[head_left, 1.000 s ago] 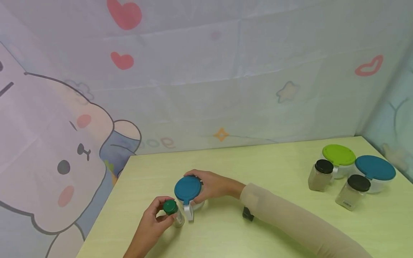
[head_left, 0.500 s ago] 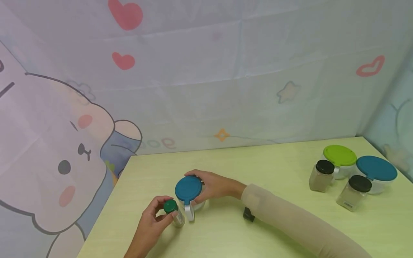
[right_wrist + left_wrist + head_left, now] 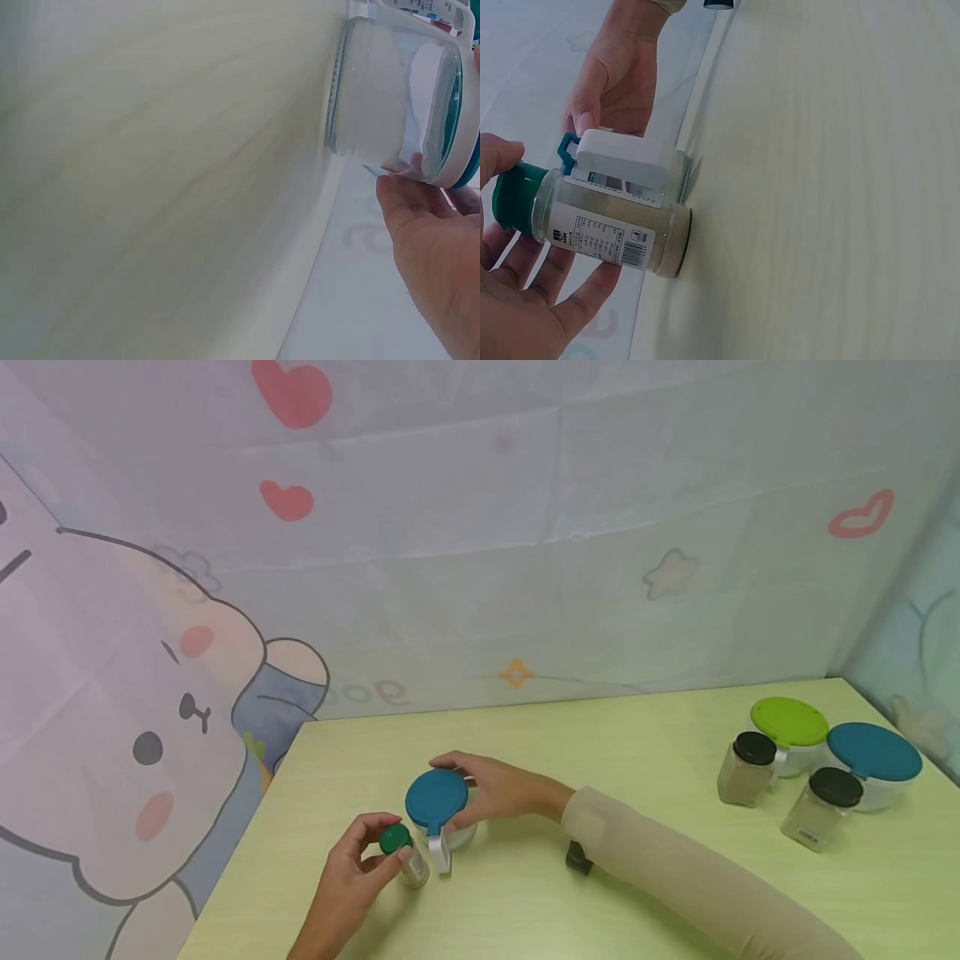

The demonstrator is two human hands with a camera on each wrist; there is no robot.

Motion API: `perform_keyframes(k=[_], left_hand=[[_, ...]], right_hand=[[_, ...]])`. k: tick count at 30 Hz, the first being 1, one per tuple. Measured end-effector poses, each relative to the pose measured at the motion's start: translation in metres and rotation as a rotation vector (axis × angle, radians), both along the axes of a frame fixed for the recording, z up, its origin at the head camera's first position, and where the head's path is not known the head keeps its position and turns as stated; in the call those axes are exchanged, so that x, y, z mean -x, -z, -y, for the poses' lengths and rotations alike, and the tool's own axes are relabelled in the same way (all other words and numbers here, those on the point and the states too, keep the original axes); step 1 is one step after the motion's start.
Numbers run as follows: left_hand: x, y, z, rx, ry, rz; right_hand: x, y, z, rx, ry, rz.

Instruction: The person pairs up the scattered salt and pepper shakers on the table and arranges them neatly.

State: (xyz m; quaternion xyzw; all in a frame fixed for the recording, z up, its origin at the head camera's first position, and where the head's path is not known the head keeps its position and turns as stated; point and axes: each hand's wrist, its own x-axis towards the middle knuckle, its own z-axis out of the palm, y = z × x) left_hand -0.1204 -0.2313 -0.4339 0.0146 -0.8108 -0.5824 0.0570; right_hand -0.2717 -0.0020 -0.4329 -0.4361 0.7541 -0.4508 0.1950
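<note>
My left hand (image 3: 352,877) grips a small clear spice bottle (image 3: 615,229) by its green cap, thumb on one side and fingers on the other. Brown powder fills part of the bottle, and a white label with a barcode faces the left wrist view. Right beside it stands a glass seasoning jar (image 3: 394,94) with a blue lid (image 3: 437,797), a white collar and a white handle (image 3: 439,852) pointing toward me. White contents show through its glass. My right hand (image 3: 498,793) holds this jar around the upper part from the right, its fingers partly hidden behind the lid.
On the right of the pale table (image 3: 600,735) stand a green-lidded jar (image 3: 789,722), a second blue-lidded jar (image 3: 874,752) and two black-capped square bottles, one left (image 3: 746,770) and one nearer (image 3: 821,810). A small black object (image 3: 577,858) shows under the right sleeve. A patterned cloth hangs behind.
</note>
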Motion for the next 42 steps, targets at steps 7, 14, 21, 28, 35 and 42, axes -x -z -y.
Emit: perform_keyframes(k=[7,14,21,28,35,42], left_hand=[[0.000,0.000,0.000,-0.012,0.013,-0.024],[0.001,-0.001,-0.001,-0.002,0.012,-0.030],[0.003,-0.003,-0.002,0.007,0.009,-0.026],[0.007,-0.005,-0.003,0.032,-0.004,-0.017],[0.010,-0.007,-0.004,0.033,0.014,-0.027],[0.014,-0.009,-0.005,0.002,0.055,-0.053]], right_hand=[[0.000,-0.002,-0.002,0.027,-0.011,0.017],[0.001,0.000,-0.003,0.034,-0.012,0.016],[0.001,0.000,-0.006,0.041,-0.013,0.035],[0.002,0.000,-0.008,0.045,-0.016,0.028],[0.004,0.001,-0.011,0.044,-0.023,0.021],[0.005,-0.001,-0.015,0.053,-0.031,0.025]])
